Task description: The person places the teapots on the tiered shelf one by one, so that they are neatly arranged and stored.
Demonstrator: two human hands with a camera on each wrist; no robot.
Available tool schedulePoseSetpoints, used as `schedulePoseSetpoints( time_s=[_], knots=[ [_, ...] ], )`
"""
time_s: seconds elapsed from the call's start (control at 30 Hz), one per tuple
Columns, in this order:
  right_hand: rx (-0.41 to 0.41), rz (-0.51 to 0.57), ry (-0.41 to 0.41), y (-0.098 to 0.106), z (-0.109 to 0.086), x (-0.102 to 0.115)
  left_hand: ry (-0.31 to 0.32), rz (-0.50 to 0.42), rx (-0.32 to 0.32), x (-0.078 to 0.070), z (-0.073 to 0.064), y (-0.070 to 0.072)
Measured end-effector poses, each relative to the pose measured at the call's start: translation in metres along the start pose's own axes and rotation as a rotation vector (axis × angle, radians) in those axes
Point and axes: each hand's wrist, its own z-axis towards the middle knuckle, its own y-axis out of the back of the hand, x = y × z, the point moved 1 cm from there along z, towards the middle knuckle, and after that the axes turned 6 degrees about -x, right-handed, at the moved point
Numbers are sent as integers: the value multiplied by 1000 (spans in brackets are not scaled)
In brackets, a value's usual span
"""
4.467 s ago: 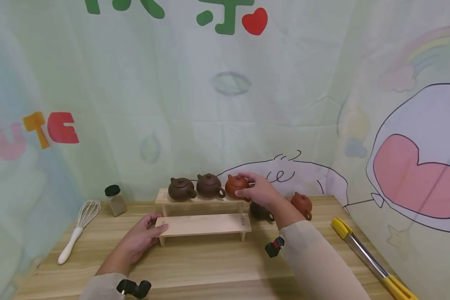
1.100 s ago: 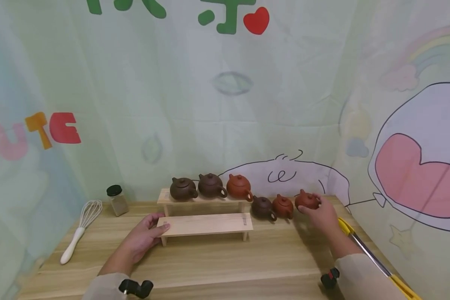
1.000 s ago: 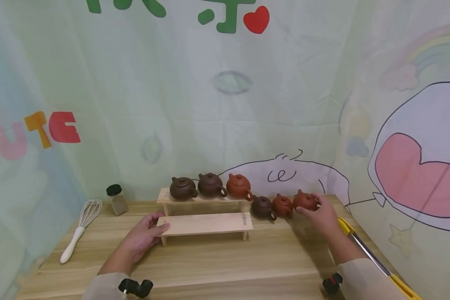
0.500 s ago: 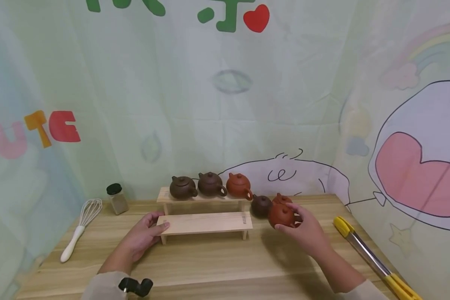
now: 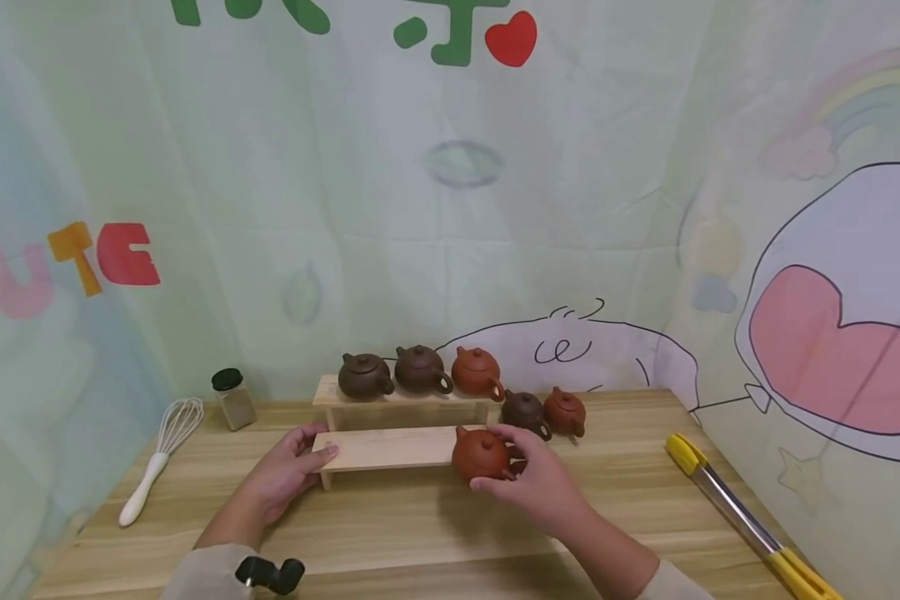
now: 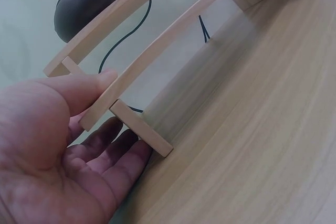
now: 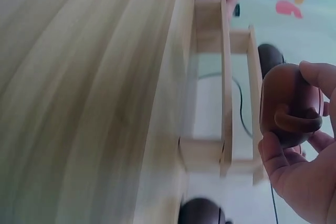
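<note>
At the right end of the lower wooden shelf (image 5: 390,448), the right hand (image 5: 543,483), fairly wide but curled around a reddish teapot (image 5: 476,457), is holding it off the counter (image 5: 390,533). The left hand (image 5: 288,471) is gripping that shelf's left end; behind, three teapots (image 5: 418,371) are standing on the upper shelf (image 5: 327,389).

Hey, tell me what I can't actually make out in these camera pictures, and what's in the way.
Head: most of the right end of the lower shelf, behind the held teapot and right hand.
Head: what the jar contains, too small to identify.
Head: the green lettering, cut off by the top edge.
Left wrist: two dark teapots, cut off by the top edge.
Right wrist: the bottom teapot, cut off by the lower edge.
</note>
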Motion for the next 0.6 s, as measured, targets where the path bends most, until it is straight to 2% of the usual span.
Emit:
schedulePoseSetpoints(
  time_s=[0.27, 0.6],
  knots=[
    [88, 41, 72, -41, 13, 17, 3, 13, -4, 2, 0, 1],
    [143, 69, 44, -88, 37, 38, -6, 7, 7, 3, 1, 1]
  ],
)
